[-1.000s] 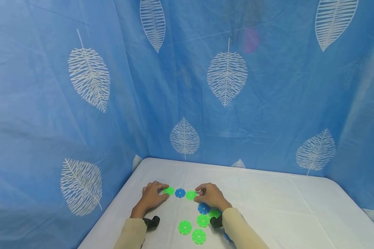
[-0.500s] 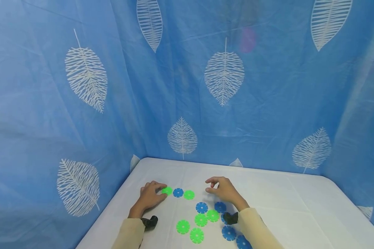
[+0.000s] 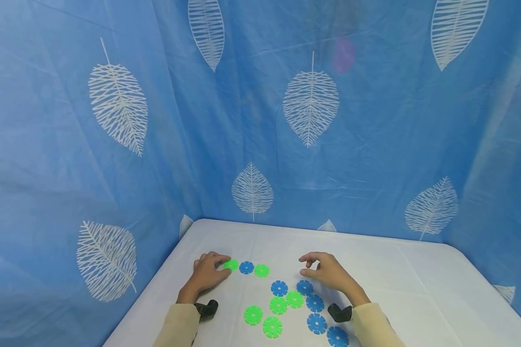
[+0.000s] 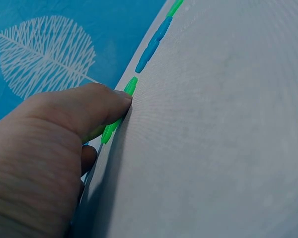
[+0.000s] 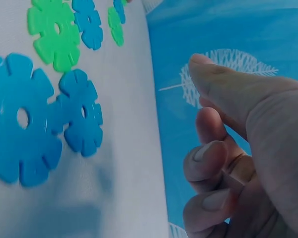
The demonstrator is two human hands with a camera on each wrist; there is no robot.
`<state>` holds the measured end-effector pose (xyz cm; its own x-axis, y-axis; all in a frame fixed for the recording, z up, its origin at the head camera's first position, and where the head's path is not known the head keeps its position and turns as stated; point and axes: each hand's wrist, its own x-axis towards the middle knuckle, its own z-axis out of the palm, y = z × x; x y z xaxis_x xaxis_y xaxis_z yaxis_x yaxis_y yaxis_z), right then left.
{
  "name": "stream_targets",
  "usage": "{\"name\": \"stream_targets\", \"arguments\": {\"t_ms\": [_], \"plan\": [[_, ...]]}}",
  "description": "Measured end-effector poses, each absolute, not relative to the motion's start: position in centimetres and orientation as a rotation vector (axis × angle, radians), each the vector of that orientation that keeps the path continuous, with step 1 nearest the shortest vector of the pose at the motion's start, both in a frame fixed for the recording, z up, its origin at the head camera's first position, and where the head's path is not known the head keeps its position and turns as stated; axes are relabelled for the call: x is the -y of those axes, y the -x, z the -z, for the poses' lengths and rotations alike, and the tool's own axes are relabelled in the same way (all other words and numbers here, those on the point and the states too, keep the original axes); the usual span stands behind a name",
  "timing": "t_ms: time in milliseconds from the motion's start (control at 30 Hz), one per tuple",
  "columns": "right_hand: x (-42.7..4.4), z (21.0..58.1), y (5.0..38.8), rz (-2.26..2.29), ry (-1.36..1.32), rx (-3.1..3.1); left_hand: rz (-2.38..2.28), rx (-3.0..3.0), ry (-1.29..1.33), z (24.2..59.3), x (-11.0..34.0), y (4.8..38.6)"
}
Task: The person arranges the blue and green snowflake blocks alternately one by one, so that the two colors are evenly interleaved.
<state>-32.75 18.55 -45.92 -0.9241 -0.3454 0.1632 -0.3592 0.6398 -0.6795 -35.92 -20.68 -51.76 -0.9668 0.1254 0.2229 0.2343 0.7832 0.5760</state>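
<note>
My left hand (image 3: 207,273) lies at the left end of a short row of flat notched plastic discs. Its thumb and fingers pinch the edges of a green snowflake disc (image 3: 231,265); in the left wrist view the thumb covers part of that green disc (image 4: 109,131). A blue disc (image 3: 246,268) comes to its right, then another green disc (image 3: 262,271). Off to the right my right hand (image 3: 330,273) hovers above the table with fingers loosely curled and nothing between them. The right wrist view has this hand (image 5: 238,144) beside several blue and green discs.
Nearer the front, a loose group holds green discs (image 3: 278,305) and blue discs (image 3: 316,323), several of each. They lie flat on the white table (image 3: 399,289). A blue curtain (image 3: 364,144) with white leaf prints stands behind the table and along its left side.
My right hand has let go of the right-hand green disc and moved to the right, uncovering the blue discs. The left hand stays at its green disc. The head view has shifted slightly.
</note>
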Motion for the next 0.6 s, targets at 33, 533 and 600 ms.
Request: {"name": "stream_targets", "arguments": {"t_ms": [33, 533, 600], "plan": [[-18.8, 45.8, 32.5, -1.181, -0.610, 2.829, 0.939, 2.803, 0.283, 51.7, 20.7, 35.9], [-23.4, 44.4, 28.8, -1.269, -0.566, 2.825, 0.936, 2.804, 0.282, 51.6, 20.7, 35.9], [-24.0, 44.3, 28.2, -1.290, -0.558, 2.828, 0.942, 2.805, 0.279, 51.6, 20.6, 35.9]]}}
